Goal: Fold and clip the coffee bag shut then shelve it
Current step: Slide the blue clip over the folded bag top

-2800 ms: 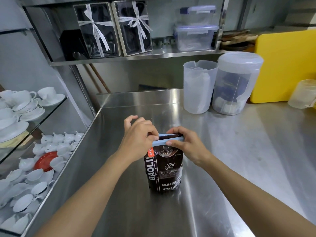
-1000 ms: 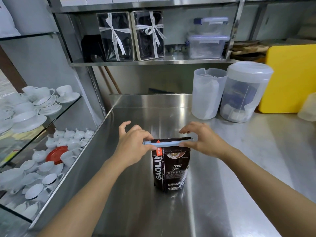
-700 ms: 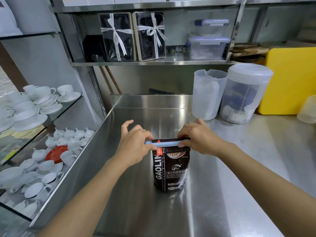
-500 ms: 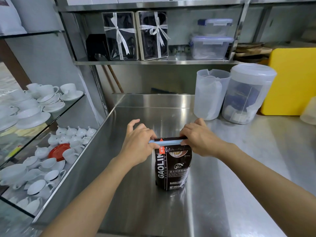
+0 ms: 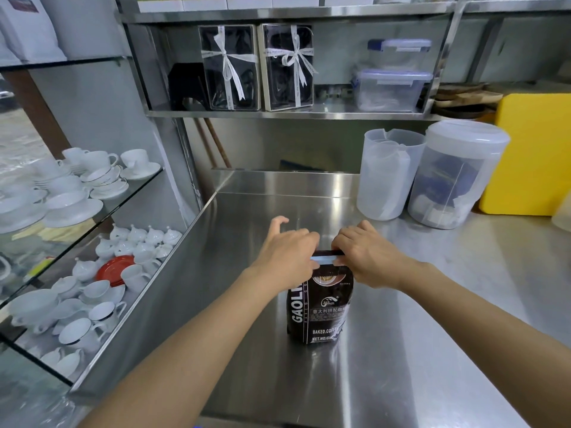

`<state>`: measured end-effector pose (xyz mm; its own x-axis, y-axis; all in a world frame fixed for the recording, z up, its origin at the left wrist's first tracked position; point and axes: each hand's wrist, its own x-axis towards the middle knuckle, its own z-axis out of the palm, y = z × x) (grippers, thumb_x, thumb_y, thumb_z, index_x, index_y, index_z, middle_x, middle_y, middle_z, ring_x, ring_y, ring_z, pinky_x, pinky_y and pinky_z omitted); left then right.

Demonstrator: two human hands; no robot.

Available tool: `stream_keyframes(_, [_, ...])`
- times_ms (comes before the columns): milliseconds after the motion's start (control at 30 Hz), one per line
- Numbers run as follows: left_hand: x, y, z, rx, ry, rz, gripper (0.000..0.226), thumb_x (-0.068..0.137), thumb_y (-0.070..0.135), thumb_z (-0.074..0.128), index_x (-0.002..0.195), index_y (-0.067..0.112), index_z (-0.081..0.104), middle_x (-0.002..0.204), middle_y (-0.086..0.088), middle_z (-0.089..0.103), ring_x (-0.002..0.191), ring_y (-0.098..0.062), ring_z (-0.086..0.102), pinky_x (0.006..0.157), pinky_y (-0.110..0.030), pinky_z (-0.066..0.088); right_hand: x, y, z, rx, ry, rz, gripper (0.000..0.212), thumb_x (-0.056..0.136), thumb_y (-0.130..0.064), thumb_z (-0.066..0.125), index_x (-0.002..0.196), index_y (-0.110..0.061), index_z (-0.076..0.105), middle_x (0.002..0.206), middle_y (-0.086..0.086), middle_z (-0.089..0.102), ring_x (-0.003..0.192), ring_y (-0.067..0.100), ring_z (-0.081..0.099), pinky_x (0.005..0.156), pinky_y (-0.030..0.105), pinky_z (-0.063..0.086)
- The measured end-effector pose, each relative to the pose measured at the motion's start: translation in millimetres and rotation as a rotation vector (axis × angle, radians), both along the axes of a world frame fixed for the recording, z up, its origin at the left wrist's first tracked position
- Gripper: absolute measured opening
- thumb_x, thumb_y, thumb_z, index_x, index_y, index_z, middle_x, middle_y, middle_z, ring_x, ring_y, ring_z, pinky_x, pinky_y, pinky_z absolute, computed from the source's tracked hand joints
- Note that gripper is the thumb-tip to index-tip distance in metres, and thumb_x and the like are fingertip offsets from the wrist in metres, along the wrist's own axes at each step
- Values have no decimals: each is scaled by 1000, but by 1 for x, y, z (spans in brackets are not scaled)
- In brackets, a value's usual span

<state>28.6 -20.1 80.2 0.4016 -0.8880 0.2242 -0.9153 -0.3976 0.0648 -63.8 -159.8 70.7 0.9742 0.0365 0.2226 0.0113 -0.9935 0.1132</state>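
Stainless steel countertop (image 5: 417, 350) carries the dark brown, glossy foil coffee bag (image 5: 319, 307), which stands upright on its base. Across the bag's folded top runs a pale blue plastic sealing clip (image 5: 324, 258), a slim bar of which only the middle stretch shows. The left hand (image 5: 285, 256) pinches the clip's left end against the bag, its index finger lifted free; the right hand (image 5: 366, 257) closes over the right end, fingers curled and pressing down. Whether the clip has latched fully cannot be told, since both ends are covered.

Several things could go wrong. Should one end stay unlatched, the fold may spring open once the hands let go, and the clip could slide off sideways. Uneven pressure on the top might tip the bag, as its footing is narrow and the steel looks slick. The shelving step brings its own trouble: behind and above the bag, the steel shelf (image 5: 278, 114) holds two ribbon-tied black gift boxes (image 5: 258, 67) and stacked clear plastic containers (image 5: 394, 77), so free room looks tight, and a careless lift could knock them.
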Motion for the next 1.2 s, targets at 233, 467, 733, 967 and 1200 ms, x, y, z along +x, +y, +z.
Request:
stream_keyframes(233, [-2, -3, 1, 68, -117, -33, 14, 86, 23, 57, 89, 10, 52, 80, 1, 49, 87, -21, 57, 110, -39, 4, -4, 3, 14, 135, 113, -39, 40, 80, -29, 64, 113, -9, 51, 107, 10, 54, 100, 27, 48, 75, 28, 31])
stream_keyframes(467, [-3, -1, -1, 96, -180, -35, 12, 88, 19, 52, 91, 7, 51, 78, -1, 43, 85, -22, 57, 112, -41, 9, 8, 18, 13, 71, 158, -136, 25, 85, -14, 54, 107, -4, 50, 109, 13, 56, 99, 31, 52, 68, 30, 32])
stream_keyframes(733, [-1, 1, -10, 41, -149, -19, 8, 86, 14, 52, 89, 8, 49, 78, -2, 44, 84, -24, 55, 109, -37, 11, 14, 22, 14, 38, 172, -105, 21, 81, -7, 49, 101, 1, 50, 106, 18, 58, 100, 33, 52, 78, 35, 39])
stream_keyframes(967, [3, 3, -11, -66, -47, -42, 10, 86, 20, 54, 90, 10, 52, 90, -3, 59, 93, -21, 56, 110, -38, 6, 15, 25, 16, 190, 136, -56, 22, 79, -14, 60, 96, -1, 54, 100, 13, 58, 92, 30, 54, 73, 32, 37])
stream_keyframes(1200, [30, 38, -16, -303, 450, 74, 48, 62, 46, 76, 101, 29, 52, 91, 17, 56, 95, 7, 47, 107, -35, 7, 13, 21, 11, 278, 135, -142, 18, 86, -13, 54, 100, -2, 53, 105, 15, 57, 92, 27, 50, 62, 21, 22])
